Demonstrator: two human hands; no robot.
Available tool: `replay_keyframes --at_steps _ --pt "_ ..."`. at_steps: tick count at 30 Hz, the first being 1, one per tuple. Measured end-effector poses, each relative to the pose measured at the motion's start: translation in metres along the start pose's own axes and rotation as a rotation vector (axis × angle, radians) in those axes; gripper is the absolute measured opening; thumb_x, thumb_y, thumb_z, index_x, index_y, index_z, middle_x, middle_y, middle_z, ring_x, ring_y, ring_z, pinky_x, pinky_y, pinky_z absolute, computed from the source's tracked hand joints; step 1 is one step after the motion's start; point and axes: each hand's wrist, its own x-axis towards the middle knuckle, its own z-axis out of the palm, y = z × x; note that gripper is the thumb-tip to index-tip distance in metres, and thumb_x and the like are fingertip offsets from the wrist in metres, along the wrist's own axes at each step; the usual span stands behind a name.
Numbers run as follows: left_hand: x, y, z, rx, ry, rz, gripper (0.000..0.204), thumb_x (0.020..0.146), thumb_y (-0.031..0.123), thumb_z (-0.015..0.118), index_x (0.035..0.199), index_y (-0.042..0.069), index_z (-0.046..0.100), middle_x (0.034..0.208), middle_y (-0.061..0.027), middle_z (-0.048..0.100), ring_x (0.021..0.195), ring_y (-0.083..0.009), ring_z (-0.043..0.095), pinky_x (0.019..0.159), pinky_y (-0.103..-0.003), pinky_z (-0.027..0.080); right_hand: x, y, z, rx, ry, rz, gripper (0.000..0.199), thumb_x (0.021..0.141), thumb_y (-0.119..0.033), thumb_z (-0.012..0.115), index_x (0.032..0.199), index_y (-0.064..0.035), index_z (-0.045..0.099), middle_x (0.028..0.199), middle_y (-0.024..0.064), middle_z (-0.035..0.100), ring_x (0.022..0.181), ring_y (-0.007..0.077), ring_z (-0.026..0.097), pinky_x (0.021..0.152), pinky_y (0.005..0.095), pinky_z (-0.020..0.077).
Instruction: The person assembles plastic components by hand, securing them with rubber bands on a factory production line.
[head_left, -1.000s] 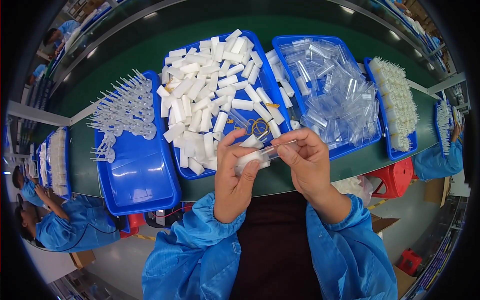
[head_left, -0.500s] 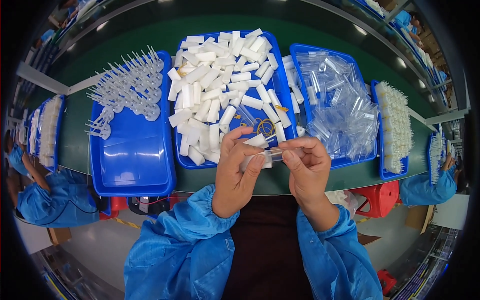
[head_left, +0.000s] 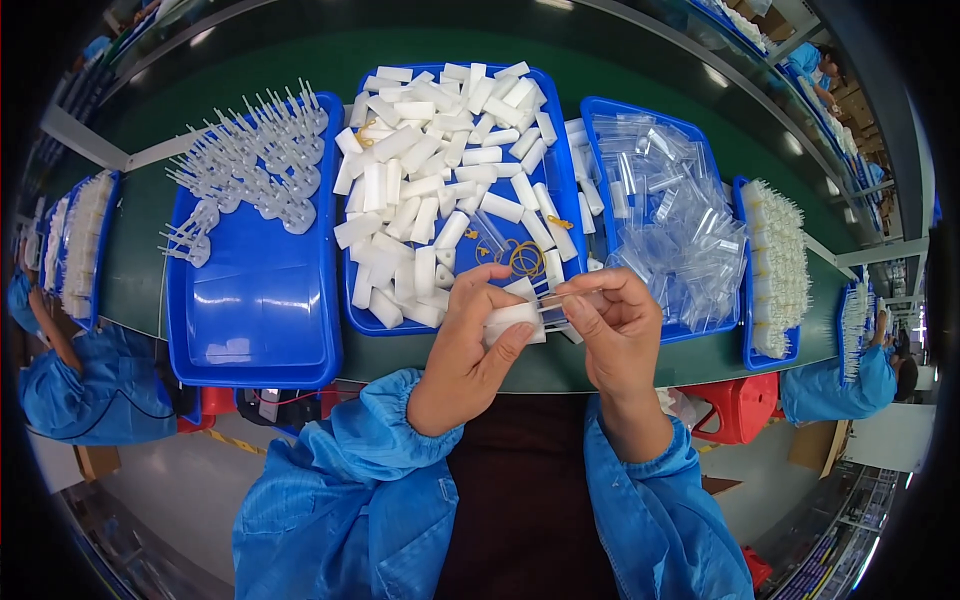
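My left hand (head_left: 462, 345) is closed on a white foam block (head_left: 514, 316) between thumb and fingers. Thin pale prongs (head_left: 552, 328) stick out from the block's right end. My right hand (head_left: 622, 330) pinches a clear plastic sleeve (head_left: 556, 302) right beside these prongs; its fingers hide part of the sleeve, so I cannot tell how far it reaches over them. Both hands are held in front of a blue tray (head_left: 352, 300) heaped with white foam blocks (head_left: 415, 150), where yellow rubber bands (head_left: 526, 258) also lie.
On the left, a blue tray (head_left: 255, 370) carries white pronged pieces (head_left: 265, 160). Clear plastic sleeves (head_left: 670, 220) fill a blue tray (head_left: 655, 110) on the right. Beyond it stands a tray of packed pronged blocks (head_left: 775, 270). Co-workers in blue sleeves (head_left: 90, 385) sit at both sides.
The view has shifted slightly. My right fingers and the clear sleeve have moved a little against the block, and the prongs now show more plainly. Both hands keep their grip.
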Motion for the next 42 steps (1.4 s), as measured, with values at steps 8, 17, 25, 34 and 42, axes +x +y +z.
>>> replay_keyframes --at_steps 8,17,25,34,42 --pt "0.002 0.003 -0.004 0.05 -0.045 -0.012 0.016 0.086 0.013 0.058 0.096 0.001 0.054 0.102 -0.0123 0.052 0.116 -0.0313 0.04 0.091 -0.037 0.036 0.004 -0.01 -0.002 -0.084 -0.05 0.081 0.019 0.079 0.004 0.063 0.095 0.0038 0.054 0.092 0.0165 0.064 0.084 0.0186 0.064 0.077 0.028 0.0512" --pt "-0.002 -0.001 -0.005 0.102 -0.064 -0.025 0.017 0.085 0.011 0.058 0.097 0.0 0.053 0.115 -0.019 0.043 0.111 -0.0318 0.044 0.09 -0.037 0.037 0.008 -0.011 -0.007 -0.053 -0.12 0.135 0.019 0.079 0.001 0.067 0.096 0.0038 0.057 0.091 0.0126 0.064 0.087 0.0158 0.063 0.075 0.0244 0.0503" --pt "-0.003 0.0 0.0 0.307 -0.051 0.188 0.03 0.084 0.009 0.06 0.111 0.002 0.048 0.128 -0.0228 0.031 0.108 -0.0353 0.044 0.092 -0.039 0.037 0.006 -0.01 -0.009 -0.04 -0.097 0.16 0.019 0.079 0.001 0.067 0.095 0.003 0.058 0.092 0.012 0.064 0.088 0.0149 0.062 0.078 0.0248 0.0495" --pt "-0.01 -0.016 0.01 0.09 -0.082 0.4 0.079 0.075 -0.005 0.054 0.14 0.003 0.008 0.143 -0.028 0.01 0.133 -0.0429 0.017 0.106 -0.047 0.019 -0.007 -0.015 0.0 -0.141 -0.179 0.11 0.017 0.077 -0.005 0.07 0.091 -0.0015 0.062 0.09 0.0083 0.065 0.086 0.0138 0.06 0.079 0.0269 0.046" --pt "-0.009 -0.007 0.006 0.067 -0.129 0.456 0.085 0.073 0.001 0.051 0.141 0.002 0.0 0.142 -0.0287 0.014 0.13 -0.0412 0.023 0.106 -0.048 0.022 -0.014 -0.012 0.0 -0.32 -0.163 0.012 0.016 0.075 -0.013 0.073 0.087 -0.0069 0.066 0.087 0.0029 0.068 0.081 0.012 0.06 0.073 0.0267 0.0383"
